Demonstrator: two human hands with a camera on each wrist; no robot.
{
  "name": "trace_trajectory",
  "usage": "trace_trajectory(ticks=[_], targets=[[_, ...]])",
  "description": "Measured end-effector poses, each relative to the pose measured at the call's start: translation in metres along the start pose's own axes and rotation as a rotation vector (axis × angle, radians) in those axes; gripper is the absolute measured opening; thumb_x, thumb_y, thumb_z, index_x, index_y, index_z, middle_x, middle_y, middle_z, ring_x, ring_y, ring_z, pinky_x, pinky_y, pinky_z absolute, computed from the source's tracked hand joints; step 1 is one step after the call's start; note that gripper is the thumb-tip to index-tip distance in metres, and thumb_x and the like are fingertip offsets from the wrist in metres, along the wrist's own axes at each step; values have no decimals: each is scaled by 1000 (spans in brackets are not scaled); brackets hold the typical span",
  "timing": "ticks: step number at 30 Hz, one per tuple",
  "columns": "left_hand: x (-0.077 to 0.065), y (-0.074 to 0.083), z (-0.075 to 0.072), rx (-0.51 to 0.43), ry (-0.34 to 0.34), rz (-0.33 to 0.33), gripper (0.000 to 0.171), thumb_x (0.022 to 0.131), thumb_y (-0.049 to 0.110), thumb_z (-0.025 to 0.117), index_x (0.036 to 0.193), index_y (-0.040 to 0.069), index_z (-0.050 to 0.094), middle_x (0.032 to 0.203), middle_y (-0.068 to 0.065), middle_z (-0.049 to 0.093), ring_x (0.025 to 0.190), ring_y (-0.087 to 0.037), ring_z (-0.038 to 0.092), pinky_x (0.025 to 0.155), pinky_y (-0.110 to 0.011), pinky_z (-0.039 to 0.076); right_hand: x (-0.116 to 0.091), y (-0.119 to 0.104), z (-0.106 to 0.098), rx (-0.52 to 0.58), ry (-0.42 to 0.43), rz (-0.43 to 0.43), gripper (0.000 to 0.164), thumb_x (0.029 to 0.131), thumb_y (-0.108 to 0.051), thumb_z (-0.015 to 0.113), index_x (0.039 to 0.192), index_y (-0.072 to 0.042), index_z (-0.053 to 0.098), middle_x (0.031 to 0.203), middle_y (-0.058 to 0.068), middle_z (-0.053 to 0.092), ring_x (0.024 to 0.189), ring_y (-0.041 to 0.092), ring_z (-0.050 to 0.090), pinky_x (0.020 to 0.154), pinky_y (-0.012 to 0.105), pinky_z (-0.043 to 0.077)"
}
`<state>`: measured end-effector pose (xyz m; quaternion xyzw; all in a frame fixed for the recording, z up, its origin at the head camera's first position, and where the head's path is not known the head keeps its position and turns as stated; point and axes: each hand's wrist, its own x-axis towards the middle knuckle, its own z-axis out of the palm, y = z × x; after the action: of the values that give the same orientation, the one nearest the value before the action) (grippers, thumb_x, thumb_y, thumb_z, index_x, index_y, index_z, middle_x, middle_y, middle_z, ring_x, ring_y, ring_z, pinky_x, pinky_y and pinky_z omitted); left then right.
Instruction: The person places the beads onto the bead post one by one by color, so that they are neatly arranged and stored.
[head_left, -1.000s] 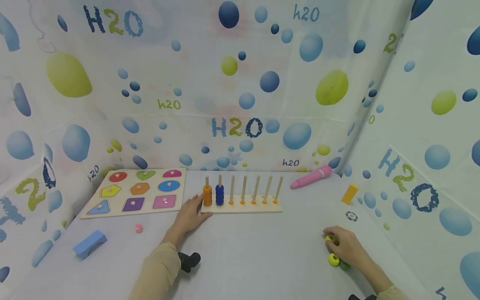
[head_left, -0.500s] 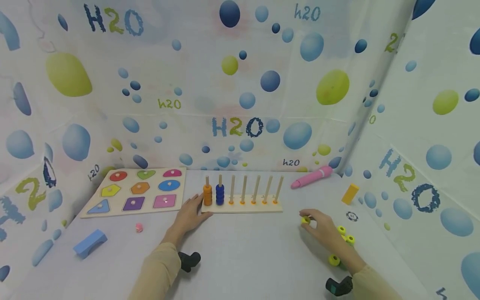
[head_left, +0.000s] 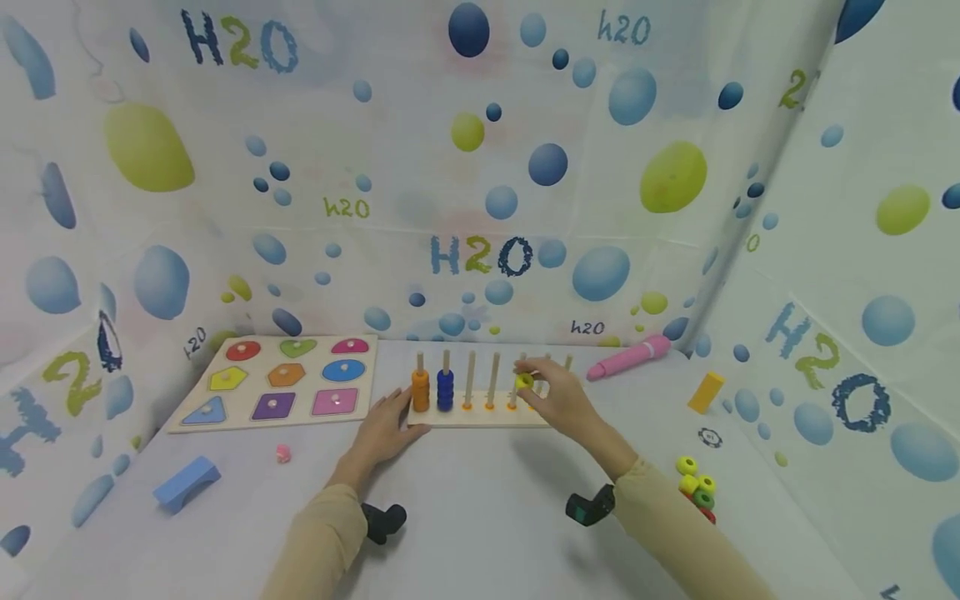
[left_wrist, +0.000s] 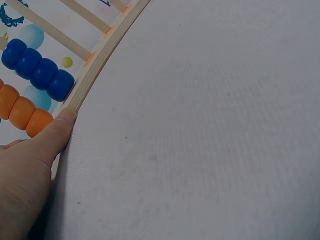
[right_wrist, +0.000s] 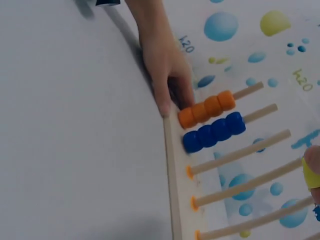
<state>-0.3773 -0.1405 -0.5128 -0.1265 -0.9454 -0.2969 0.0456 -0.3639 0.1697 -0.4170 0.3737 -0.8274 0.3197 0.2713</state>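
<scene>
My left hand (head_left: 381,432) grips the left end of a wooden peg board (head_left: 468,420), thumb along its front edge and fingers round the far side. Orange beads (head_left: 421,392) fill most of the leftmost peg, and blue beads (head_left: 446,392) are stacked on the peg beside it. The pegs further right that show carry no beads. Pinched between thumb and fingers of my right hand (head_left: 568,407) is a yellow bead (head_left: 524,382), raised by the upper part of the right-hand pegs. In the right wrist view the yellow bead (right_wrist: 311,176) shows at the right edge.
Loose yellow, green and red beads (head_left: 703,485) lie at the right, near a yellow block (head_left: 707,392) and a printed disc (head_left: 709,437). A pink marker (head_left: 628,358) lies behind. At left are a shape puzzle (head_left: 255,383), a blue block (head_left: 187,484) and a small pink piece (head_left: 282,453).
My right hand has picked a yellow bead from the loose ones at the right and carried it left and up to the pegs. My left hand has stayed at the board's end.
</scene>
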Motion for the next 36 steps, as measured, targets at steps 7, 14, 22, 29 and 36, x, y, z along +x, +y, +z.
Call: trace_trajectory(ticks=[7, 14, 22, 29, 36], targets=[[1, -1, 6, -11, -13, -20, 81, 84, 45, 68, 147, 9, 32, 147, -17, 37, 137, -39, 26, 111, -55, 20, 45, -6, 27, 17, -12, 26, 40, 78, 4, 74, 115, 2, 59, 104, 9, 66, 94, 17, 63, 84, 21, 52], [0, 2, 10, -19, -8, -32, 81, 83, 46, 68, 147, 9, 33, 147, -18, 36, 136, -42, 26, 110, -57, 21, 63, -5, 44, 7, -24, 37, 42, 79, 4, 73, 117, 5, 57, 103, 13, 65, 94, 20, 63, 83, 20, 52], [0, 4, 10, -9, -8, -43, 81, 83, 46, 68, 147, 10, 33, 148, -17, 36, 136, -40, 26, 110, -56, 21, 70, -2, 53, 19, -73, 101, 40, 82, 2, 70, 119, 5, 56, 103, 12, 65, 97, 19, 62, 85, 18, 50], [1, 0, 8, -2, 2, -40, 81, 83, 47, 68, 147, 10, 33, 148, -17, 36, 136, -42, 26, 109, -58, 22, 74, -3, 53, 45, -67, 98, 41, 82, 2, 70, 121, 5, 55, 105, 15, 65, 99, 21, 62, 87, 25, 52], [1, -2, 5, 10, 2, -34, 81, 84, 47, 67, 147, 10, 33, 147, -17, 36, 136, -41, 26, 110, -57, 21, 73, -4, 53, 60, -25, 85, 40, 82, 2, 70, 120, 3, 56, 106, 16, 66, 100, 24, 63, 87, 30, 53]])
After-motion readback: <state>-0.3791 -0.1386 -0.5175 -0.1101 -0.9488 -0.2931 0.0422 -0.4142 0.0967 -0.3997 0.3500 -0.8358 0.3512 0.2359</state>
